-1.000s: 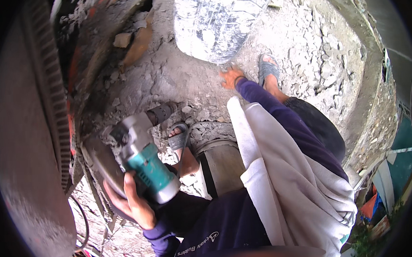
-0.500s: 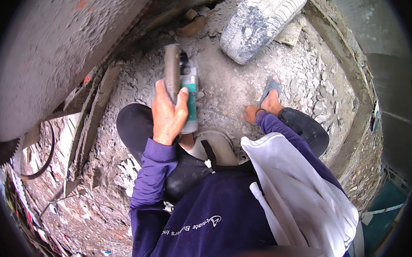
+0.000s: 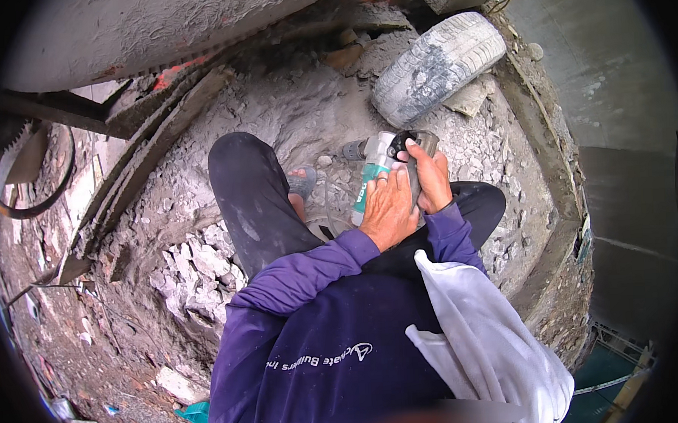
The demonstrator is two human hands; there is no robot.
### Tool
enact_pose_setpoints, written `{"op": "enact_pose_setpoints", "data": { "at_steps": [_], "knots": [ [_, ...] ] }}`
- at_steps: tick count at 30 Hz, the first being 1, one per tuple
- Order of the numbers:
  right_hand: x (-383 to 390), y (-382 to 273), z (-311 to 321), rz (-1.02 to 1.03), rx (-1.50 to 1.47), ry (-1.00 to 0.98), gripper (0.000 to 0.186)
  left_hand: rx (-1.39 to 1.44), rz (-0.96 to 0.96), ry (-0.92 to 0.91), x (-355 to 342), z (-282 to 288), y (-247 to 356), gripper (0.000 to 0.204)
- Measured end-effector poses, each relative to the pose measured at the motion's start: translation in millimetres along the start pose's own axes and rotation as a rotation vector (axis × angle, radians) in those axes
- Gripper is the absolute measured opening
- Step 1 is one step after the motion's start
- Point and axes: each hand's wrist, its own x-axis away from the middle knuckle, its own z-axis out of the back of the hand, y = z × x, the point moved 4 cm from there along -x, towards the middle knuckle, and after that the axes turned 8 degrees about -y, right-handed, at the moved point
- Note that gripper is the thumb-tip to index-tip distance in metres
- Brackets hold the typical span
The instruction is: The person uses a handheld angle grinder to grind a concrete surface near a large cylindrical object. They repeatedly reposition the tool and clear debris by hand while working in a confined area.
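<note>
A green and silver rotary hammer (image 3: 371,176) lies across the space between my knees, its dark chuck (image 3: 351,150) pointing left, with no bit clearly visible. My left hand (image 3: 390,209) is closed over its body and grey-brown handle, fingers pointing away from me. From the right, my right hand (image 3: 433,179) wraps the handle side, with its thumb up by the black part (image 3: 401,142). The fingertips of the right hand are partly hidden behind the tool.
A dusty tyre (image 3: 439,67) lies just beyond the tool. Broken concrete (image 3: 198,270) is heaped left of my bent knee (image 3: 251,185). Boards (image 3: 151,155) edge the pit at left, under a large rough grey pipe-like form (image 3: 172,30). A white cloth (image 3: 488,333) hangs over my right side.
The rotary hammer has swung from the left to the right, turning its chuck leftward. My right hand has left the ground by my foot and taken hold of it. The view has shifted.
</note>
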Motion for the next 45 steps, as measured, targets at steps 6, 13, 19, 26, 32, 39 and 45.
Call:
{"op": "enact_pose_setpoints", "data": {
  "at_steps": [6, 13, 19, 26, 32, 39, 45],
  "knots": [
    [24.9, 13.0, 9.0, -0.015, 0.138, 0.038, 0.023, 0.112, -0.048, -0.043, 49.0, -11.5, 10.9, 0.086],
    [20.1, -17.8, -28.5, 0.034, 0.031, -0.173, 0.021, 0.16, -0.053, 0.031, 40.9, -0.5, 6.7, 0.085],
    [33.0, -108.5, -43.1, 0.141, 0.126, -0.234, 0.023, 0.297, -0.161, 0.215, 7.7, 59.1, 39.0, 0.086],
    [36.5, -203.2, -51.7, 0.343, 0.268, -0.085, 0.023, 0.333, -0.368, 0.298, -50.2, 116.7, 57.8, 0.086],
    [-33.6, -254.8, -55.1, 0.527, 0.298, 0.03, 0.022, 0.248, -0.489, 0.282, -134.5, 139.4, 22.8, 0.078],
    [-205.8, -298.6, -59.5, 0.437, 0.209, 0.042, 0.024, 0.263, -0.436, 0.339, -254.4, 157.1, -41.7, 0.07],
    [-299.8, -356.7, -53.1, 0.361, 0.203, 0.037, 0.021, 0.212, -0.259, 0.518, -259.3, 161.9, -74.0, 0.066]
  ]
}}
